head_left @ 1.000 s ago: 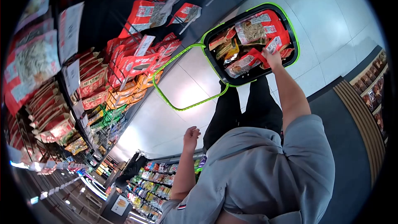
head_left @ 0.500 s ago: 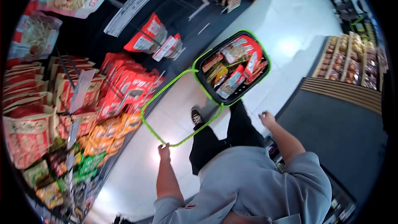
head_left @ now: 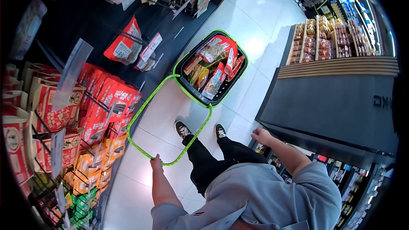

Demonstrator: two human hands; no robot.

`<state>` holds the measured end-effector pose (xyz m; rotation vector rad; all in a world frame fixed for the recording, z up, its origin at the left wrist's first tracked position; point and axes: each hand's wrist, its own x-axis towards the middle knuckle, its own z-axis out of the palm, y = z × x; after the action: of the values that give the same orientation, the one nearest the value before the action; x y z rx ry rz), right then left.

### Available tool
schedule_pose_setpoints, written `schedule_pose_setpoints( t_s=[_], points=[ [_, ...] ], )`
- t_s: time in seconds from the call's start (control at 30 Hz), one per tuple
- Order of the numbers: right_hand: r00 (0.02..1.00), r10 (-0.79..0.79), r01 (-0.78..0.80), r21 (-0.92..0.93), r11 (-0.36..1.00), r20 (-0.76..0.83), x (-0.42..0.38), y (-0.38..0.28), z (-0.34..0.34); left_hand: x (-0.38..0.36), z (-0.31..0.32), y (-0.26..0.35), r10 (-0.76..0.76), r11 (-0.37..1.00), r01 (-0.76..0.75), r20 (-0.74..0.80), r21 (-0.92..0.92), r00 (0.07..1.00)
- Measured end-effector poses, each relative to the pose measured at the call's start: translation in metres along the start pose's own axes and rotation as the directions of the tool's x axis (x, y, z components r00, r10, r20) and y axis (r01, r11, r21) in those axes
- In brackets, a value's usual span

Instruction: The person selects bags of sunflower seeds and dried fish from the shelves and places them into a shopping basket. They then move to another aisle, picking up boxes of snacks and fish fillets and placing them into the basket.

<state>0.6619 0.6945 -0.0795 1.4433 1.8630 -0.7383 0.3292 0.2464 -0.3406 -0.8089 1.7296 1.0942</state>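
Note:
My left hand (head_left: pixel 156 162) is closed on the bright green handle (head_left: pixel 128 133) of a shopping basket, at the end of its loop. The black basket (head_left: pixel 192 93) with a green rim is on the tiled floor ahead of my feet, tilted in view. Inside it lie several red packs of packaged food (head_left: pixel 215 81) and a yellow pack (head_left: pixel 202 79). My right hand (head_left: pixel 261 136) hangs at my right side, fingers curled, with nothing visible in it. It is near the dark display counter, apart from the basket.
On the left, a shelf rack holds red bags (head_left: pixel 113 98), orange packs (head_left: pixel 89 168) and price tags (head_left: pixel 150 47) that jut out. A dark grey counter (head_left: pixel 328 102) stands at right, with packaged goods (head_left: pixel 326 38) beyond it. A pale tiled aisle (head_left: pixel 251 12) runs ahead.
The basket, its handle and my left hand sit further left and slightly lower in view. Both my shoes now show, and the counter at right has come further into view. The left grip stays.

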Motion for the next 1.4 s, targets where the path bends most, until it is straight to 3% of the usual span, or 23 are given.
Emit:
schedule_pose_setpoints(
  t_s=[0.1, 0.37, 0.47, 0.5, 0.57, 0.63, 0.7, 0.73, 0.8, 0.93, 1.03, 1.1, 1.13, 1.17, 1.23, 1.27, 1.3, 1.33, 1.4],
  points=[
    [0.997, -0.073, 0.072, 0.096, 0.993, 0.013, -0.007, -0.025, 0.012, -0.039, 0.0, 0.008, -0.096, 0.993, 0.098, 0.029, -0.063, 0.995],
    [0.983, -0.168, 0.153, 0.18, 0.972, 0.069, 0.006, -0.055, 0.059, -0.186, 0.035, 0.086, -0.2, 0.976, 0.219, 0.373, -0.008, 0.906],
    [0.972, -0.071, -0.04, 0.458, 0.888, 0.222, 0.004, -0.077, 0.06, -0.224, 0.068, 0.106, -0.187, 0.978, 0.209, 0.434, -0.003, 0.881],
    [0.973, -0.085, -0.028, 0.476, 0.879, 0.214, 0.001, -0.085, 0.058, -0.232, 0.08, 0.111, -0.183, 0.977, 0.212, 0.462, -0.011, 0.868],
    [0.945, -0.128, -0.11, 0.664, 0.739, 0.3, -0.005, -0.098, 0.056, -0.256, 0.111, 0.129, -0.2, 0.975, 0.218, 0.532, 0.029, 0.823],
    [0.897, -0.123, -0.245, 0.71, 0.66, 0.424, -0.018, -0.11, 0.036, -0.291, 0.151, 0.146, -0.163, 0.983, 0.179, 0.578, 0.03, 0.8],
    [0.826, -0.158, -0.436, 0.792, 0.427, 0.54, -0.008, -0.119, 0.045, -0.295, 0.184, 0.155, -0.144, 0.988, 0.145, 0.612, 0.048, 0.777],
    [0.833, -0.178, -0.419, 0.808, 0.414, 0.524, -0.01, -0.118, 0.032, -0.303, 0.204, 0.159, -0.132, 0.991, 0.125, 0.649, 0.057, 0.749],
    [0.825, -0.26, -0.466, 0.864, 0.19, 0.502, -0.016, -0.115, 0.003, -0.32, 0.24, 0.171, -0.102, 0.995, 0.069, 0.66, 0.075, 0.744],
    [0.833, -0.325, -0.46, 0.887, 0.043, 0.448, 0.033, -0.107, -0.008, -0.316, 0.282, 0.191, -0.07, 0.997, 0.03, 0.684, 0.07, 0.726],
    [0.864, -0.322, -0.384, 0.92, 0.078, 0.387, 0.058, -0.091, -0.031, -0.329, 0.316, 0.208, -0.064, 0.99, -0.041, 0.681, 0.137, 0.73],
    [0.889, -0.287, -0.341, 0.934, 0.107, 0.357, 0.059, -0.084, -0.054, -0.318, 0.334, 0.213, 0.026, 0.997, -0.064, 0.607, 0.042, 0.794],
    [0.906, -0.243, -0.315, 0.936, 0.156, 0.346, 0.059, -0.08, -0.062, -0.308, 0.34, 0.224, 0.013, 0.998, 0.025, 0.579, -0.058, 0.815],
    [0.903, -0.233, -0.333, 0.931, 0.15, 0.36, 0.066, -0.085, -0.058, -0.291, 0.333, 0.24, -0.006, 0.998, 0.038, 0.574, -0.044, 0.819],
    [0.923, -0.234, -0.267, 0.947, 0.178, 0.305, 0.086, -0.069, -0.061, -0.281, 0.342, 0.259, 0.142, 0.983, -0.073, 0.443, -0.169, 0.885],
    [0.941, -0.198, -0.243, 0.954, 0.173, 0.276, 0.094, -0.064, -0.062, -0.286, 0.35, 0.268, 0.149, 0.983, -0.081, 0.446, -0.167, 0.883],
    [0.942, -0.199, -0.24, 0.956, 0.166, 0.271, 0.104, -0.059, -0.065, -0.291, 0.358, 0.275, 0.213, 0.977, -0.19, 0.408, -0.097, 0.888],
    [0.951, -0.166, -0.217, 0.945, 0.244, 0.261, 0.11, -0.053, -0.07, -0.294, 0.368, 0.28, 0.278, 0.956, -0.291, 0.376, -0.022, 0.884],
    [0.947, -0.12, -0.243, 0.91, 0.335, 0.297, 0.124, -0.05, -0.08, -0.264, 0.388, 0.288, 0.25, 0.953, -0.299, 0.429, 0.049, 0.868]
  ],
)
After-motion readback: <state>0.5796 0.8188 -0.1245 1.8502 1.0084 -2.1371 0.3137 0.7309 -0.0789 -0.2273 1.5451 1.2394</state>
